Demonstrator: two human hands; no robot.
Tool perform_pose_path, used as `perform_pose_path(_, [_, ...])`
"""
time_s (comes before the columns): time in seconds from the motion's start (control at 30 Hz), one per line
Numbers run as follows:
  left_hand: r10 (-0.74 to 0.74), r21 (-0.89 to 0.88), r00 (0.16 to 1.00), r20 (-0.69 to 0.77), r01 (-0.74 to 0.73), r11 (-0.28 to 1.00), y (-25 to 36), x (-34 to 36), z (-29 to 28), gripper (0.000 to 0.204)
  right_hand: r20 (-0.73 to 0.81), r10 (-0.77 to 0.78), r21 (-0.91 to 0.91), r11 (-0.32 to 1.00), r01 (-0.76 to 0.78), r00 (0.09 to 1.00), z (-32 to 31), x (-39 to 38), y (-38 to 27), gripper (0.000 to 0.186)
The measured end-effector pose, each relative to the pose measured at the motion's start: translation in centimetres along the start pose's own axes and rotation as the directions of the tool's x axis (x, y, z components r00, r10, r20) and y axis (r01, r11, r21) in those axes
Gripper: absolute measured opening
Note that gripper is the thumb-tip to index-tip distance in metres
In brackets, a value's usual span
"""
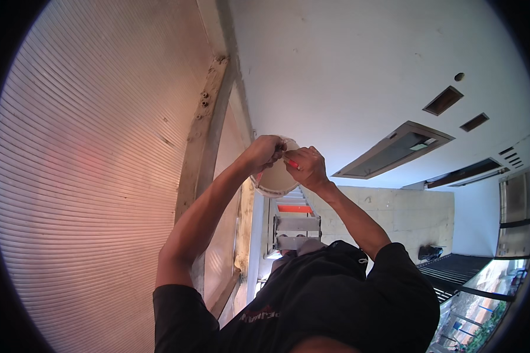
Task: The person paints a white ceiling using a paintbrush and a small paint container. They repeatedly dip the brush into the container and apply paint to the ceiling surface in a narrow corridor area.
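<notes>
A whitish bucket hangs or stands in front of me, high over a ladder, with pale material smeared round its rim. Over its opening my two hands come close together. My left hand is closed, its fingers pinched at the far side of the opening; what they hold is hidden. My right hand is closed round a small red object, of which only a short piece shows between the fingers. Its kind is not clear. A thin red strip also shows at the bucket's left side.
Below the bucket is a metal stepladder with an orange-red band. Ribbed translucent sheeting and a rough beam run along the left. A white wall with a framed window rises on the right. Black railing stands lower right.
</notes>
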State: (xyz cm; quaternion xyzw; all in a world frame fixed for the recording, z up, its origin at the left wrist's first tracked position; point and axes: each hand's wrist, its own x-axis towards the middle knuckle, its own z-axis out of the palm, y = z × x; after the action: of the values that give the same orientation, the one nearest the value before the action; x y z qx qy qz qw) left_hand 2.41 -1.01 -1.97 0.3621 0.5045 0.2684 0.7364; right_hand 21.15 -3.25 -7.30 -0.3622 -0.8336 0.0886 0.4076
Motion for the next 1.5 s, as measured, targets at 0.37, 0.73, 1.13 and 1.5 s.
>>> perform_pose_path(0.37, [0.046, -0.009, 0.999, -0.012, -0.046, 0.999, -0.1, -0.2, 0.1, 0.022, 0.314, 0.367, 0.226, 0.867, -0.445, 0.876, -2.2, -0.6, -1.6, 0.018])
perform_pose_path(0.73, [0.005, 0.022, 1.000, -0.023, -0.005, 1.000, 0.2, -0.4, 0.4, 0.022, 0.032, 0.290, 0.057, 0.955, -0.292, 0.956, -0.5, -0.8, -0.4, 0.023])
perform_pose_path(1.13, [0.087, 0.058, 0.996, -0.008, -0.086, 0.995, 0.7, -0.5, 0.1, 0.023, 0.266, 0.660, 0.501, 0.528, -0.685, 0.703, -6.3, -2.9, 1.2, 0.017])
perform_pose_path(1.5, [0.049, -0.041, 0.996, -0.080, -0.053, 0.998, 0.2, -1.4, -0.2, 0.023, -0.301, 0.621, 0.769, 0.607, -0.201, 0.724, -15.1, 6.1, 8.6, 0.020])
